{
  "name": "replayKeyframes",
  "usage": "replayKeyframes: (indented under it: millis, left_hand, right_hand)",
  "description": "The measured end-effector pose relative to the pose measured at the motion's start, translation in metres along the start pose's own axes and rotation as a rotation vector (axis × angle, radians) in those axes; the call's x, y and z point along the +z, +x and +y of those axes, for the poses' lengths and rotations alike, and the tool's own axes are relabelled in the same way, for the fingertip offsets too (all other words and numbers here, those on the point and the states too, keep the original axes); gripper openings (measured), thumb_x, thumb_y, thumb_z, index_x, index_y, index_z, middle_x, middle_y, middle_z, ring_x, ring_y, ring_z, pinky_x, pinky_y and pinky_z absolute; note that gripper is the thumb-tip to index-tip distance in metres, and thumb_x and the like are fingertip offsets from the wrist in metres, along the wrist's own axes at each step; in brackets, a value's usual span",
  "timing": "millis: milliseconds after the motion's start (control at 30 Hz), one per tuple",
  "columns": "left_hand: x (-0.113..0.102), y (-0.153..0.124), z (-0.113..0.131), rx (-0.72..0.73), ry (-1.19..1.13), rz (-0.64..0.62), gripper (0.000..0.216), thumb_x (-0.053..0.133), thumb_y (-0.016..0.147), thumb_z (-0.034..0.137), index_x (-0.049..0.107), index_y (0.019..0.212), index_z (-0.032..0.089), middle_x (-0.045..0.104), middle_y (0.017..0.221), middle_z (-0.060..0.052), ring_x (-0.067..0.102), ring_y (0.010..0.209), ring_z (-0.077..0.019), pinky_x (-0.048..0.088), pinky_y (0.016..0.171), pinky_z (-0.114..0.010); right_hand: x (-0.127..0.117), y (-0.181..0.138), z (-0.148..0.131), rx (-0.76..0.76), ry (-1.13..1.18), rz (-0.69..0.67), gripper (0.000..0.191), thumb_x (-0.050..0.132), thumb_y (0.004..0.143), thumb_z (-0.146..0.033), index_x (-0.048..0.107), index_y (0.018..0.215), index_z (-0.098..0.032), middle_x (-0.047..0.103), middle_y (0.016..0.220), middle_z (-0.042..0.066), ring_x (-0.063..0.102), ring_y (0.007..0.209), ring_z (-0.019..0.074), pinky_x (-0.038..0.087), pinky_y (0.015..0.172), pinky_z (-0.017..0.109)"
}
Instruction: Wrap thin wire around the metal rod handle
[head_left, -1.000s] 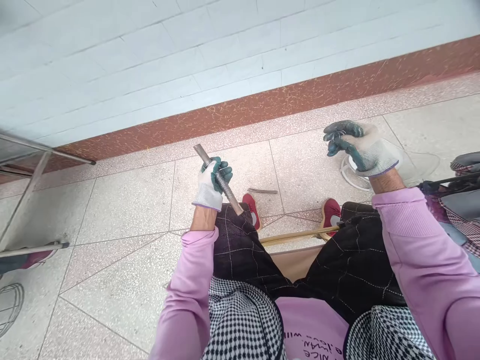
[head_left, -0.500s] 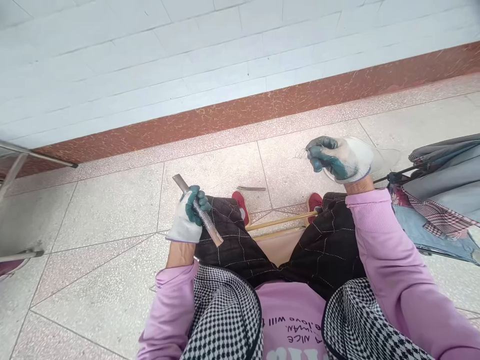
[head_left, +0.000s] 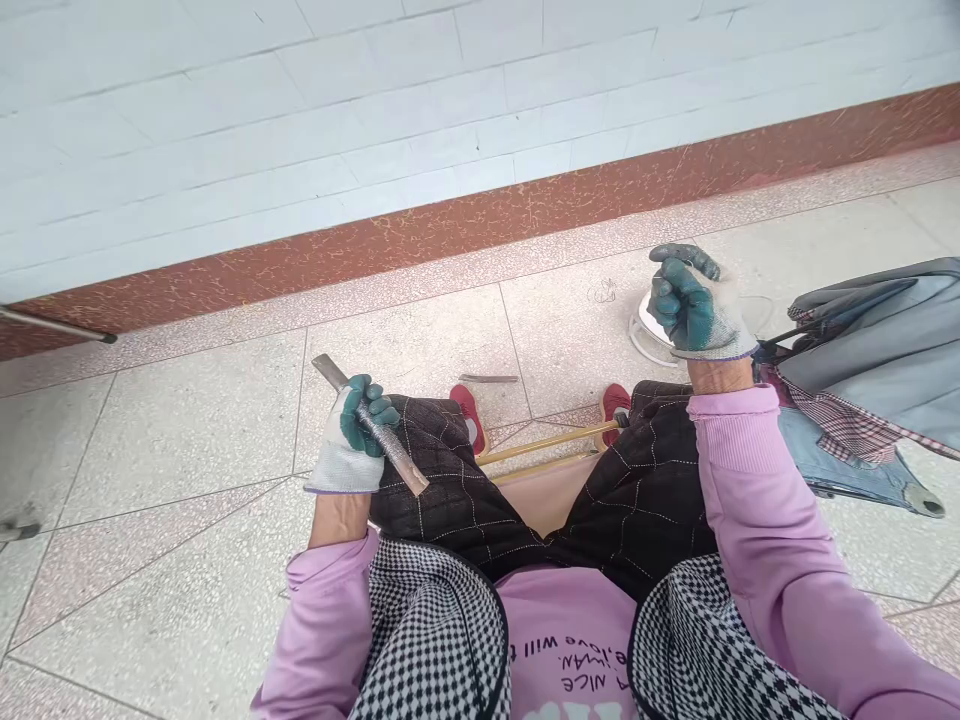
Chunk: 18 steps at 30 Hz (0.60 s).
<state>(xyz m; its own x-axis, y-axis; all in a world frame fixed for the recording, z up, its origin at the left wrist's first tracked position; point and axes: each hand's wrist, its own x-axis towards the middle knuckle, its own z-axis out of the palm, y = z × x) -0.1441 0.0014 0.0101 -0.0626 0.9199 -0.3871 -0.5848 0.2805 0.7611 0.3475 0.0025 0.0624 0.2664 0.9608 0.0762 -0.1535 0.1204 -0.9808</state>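
Observation:
My left hand (head_left: 360, 425), in a white glove with green-coated fingers, is wrapped round a short brownish rod (head_left: 411, 472). Shiny thin wire or thread is wound closely round the rod's middle; both ends stick out bare. Farther right, my gloved right hand (head_left: 690, 300) is raised with its fingers curled; what lies in them, if anything, is too small to see. A thin, loose tangle of wire or thread (head_left: 602, 290) shows left of the right hand, apart from the fingertips. Behind that hand, a white round object (head_left: 649, 330) is partly hidden.
A thin stick (head_left: 489, 379) lies on the tiled floor between my red shoes (head_left: 469, 412). Yellowish bars (head_left: 551, 443) run between my knees. Grey, checked and denim cloth (head_left: 877, 350) is on the right. A metal leg (head_left: 60, 322) is at far left, before the wall.
The tangle was at my right fingertips and is now apart from them. My right hand has moved up and turned. My left hand still holds the rod; the view has shifted slightly.

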Motion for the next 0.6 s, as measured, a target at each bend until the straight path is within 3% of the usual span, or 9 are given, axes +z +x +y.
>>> replayKeyframes:
  millis: [100, 133, 167, 233, 333, 400, 500, 600]
  left_hand:
    - [0.015, -0.012, -0.010, 0.092, 0.100, 0.023, 0.040, 0.100, 0.068, 0.022, 0.064, 0.084, 0.020, 0.070, 0.084, -0.001, 0.073, 0.073, -0.0143, 0.061, 0.056, -0.019]
    - [0.021, -0.015, -0.014, 0.152, 0.125, 0.042, 0.039, 0.102, 0.067, 0.024, 0.068, 0.087, 0.020, 0.075, 0.096, -0.004, 0.081, 0.091, -0.0202, 0.071, 0.073, -0.026]
    - [0.027, -0.018, -0.018, 0.198, 0.133, 0.029, 0.037, 0.101, 0.072, 0.028, 0.069, 0.089, 0.020, 0.078, 0.108, -0.007, 0.082, 0.108, -0.0249, 0.074, 0.090, -0.033]
    - [0.037, -0.018, -0.021, 0.186, 0.063, -0.008, 0.040, 0.102, 0.075, 0.034, 0.066, 0.085, 0.022, 0.077, 0.102, -0.005, 0.082, 0.110, -0.0256, 0.074, 0.098, -0.039]
    - [0.042, -0.014, -0.015, 0.173, -0.043, -0.011, 0.040, 0.101, 0.078, 0.033, 0.063, 0.081, 0.024, 0.065, 0.080, 0.003, 0.075, 0.083, -0.0149, 0.072, 0.080, -0.026]
    - [0.041, -0.013, -0.008, 0.137, 0.010, 0.013, 0.038, 0.099, 0.079, 0.029, 0.062, 0.079, 0.024, 0.062, 0.074, 0.003, 0.072, 0.076, -0.0143, 0.068, 0.067, -0.022]
    - [0.041, -0.017, -0.001, 0.118, 0.168, 0.031, 0.033, 0.097, 0.077, 0.026, 0.065, 0.081, 0.024, 0.069, 0.076, -0.001, 0.078, 0.079, -0.0205, 0.072, 0.068, -0.029]
    - [0.051, -0.025, -0.005, 0.193, 0.244, 0.044, 0.030, 0.097, 0.075, 0.025, 0.069, 0.084, 0.022, 0.074, 0.078, -0.003, 0.080, 0.076, -0.0244, 0.073, 0.069, -0.035]
  right_hand:
    - [0.008, -0.003, -0.003, 0.053, -0.022, -0.047, 0.052, 0.096, 0.074, -0.063, 0.069, 0.105, -0.030, 0.046, 0.069, -0.006, 0.034, 0.053, 0.0115, 0.028, 0.045, 0.027]
    - [0.010, -0.004, -0.003, 0.078, -0.045, -0.070, 0.054, 0.096, 0.074, -0.064, 0.069, 0.106, -0.030, 0.047, 0.070, -0.006, 0.035, 0.054, 0.0119, 0.030, 0.046, 0.028]
    - [0.012, -0.004, -0.003, 0.089, -0.069, -0.083, 0.054, 0.095, 0.075, -0.064, 0.069, 0.107, -0.030, 0.048, 0.071, -0.005, 0.036, 0.055, 0.0124, 0.030, 0.047, 0.029]
    - [0.014, -0.002, -0.001, 0.085, -0.080, -0.083, 0.050, 0.093, 0.078, -0.063, 0.069, 0.108, -0.030, 0.048, 0.073, -0.005, 0.037, 0.055, 0.0128, 0.031, 0.047, 0.030]
    - [0.015, 0.001, 0.003, 0.083, -0.019, -0.024, 0.043, 0.092, 0.080, -0.058, 0.072, 0.107, -0.031, 0.049, 0.072, -0.004, 0.037, 0.054, 0.0125, 0.032, 0.047, 0.029]
    - [0.016, 0.002, 0.004, 0.113, -0.034, 0.004, 0.038, 0.092, 0.081, -0.055, 0.073, 0.104, -0.031, 0.051, 0.070, -0.003, 0.043, 0.056, 0.0143, 0.040, 0.049, 0.030]
    - [0.015, 0.003, 0.003, 0.138, -0.190, -0.015, 0.034, 0.089, 0.085, -0.055, 0.075, 0.101, -0.029, 0.063, 0.075, 0.002, 0.062, 0.070, 0.0212, 0.055, 0.060, 0.036]
    - [0.006, 0.006, 0.003, 0.086, -0.457, -0.042, 0.033, 0.090, 0.087, -0.047, 0.076, 0.109, -0.028, 0.076, 0.094, 0.008, 0.072, 0.091, 0.0260, 0.060, 0.076, 0.039]
